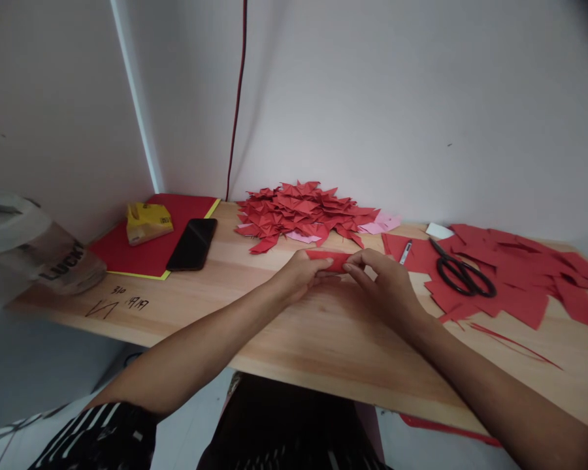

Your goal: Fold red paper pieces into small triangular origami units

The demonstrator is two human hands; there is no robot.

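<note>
A small piece of red folded paper (334,260) is held between my two hands, just above the table's middle. My left hand (306,274) grips its left end, thumb on top and fingers beneath. At the right end, my right hand (375,271) pinches the paper between thumb and fingers. Behind the hands lies a heap of folded red paper pieces (304,212), with some pink paper (379,223) at its edge. To the right, black-handled scissors (463,271) rest on flat red paper pieces (514,294), and a slim white cutter or pen (406,252) lies nearby.
On the left, a black phone (193,244) overlaps red sheets (127,251) that carry a yellow packet (149,223). A clear cup or bag marked LUCKY (63,261) stands at the far left. Thin red strips (517,344) lie at the right. A wall (372,98) bounds the wooden table (255,313).
</note>
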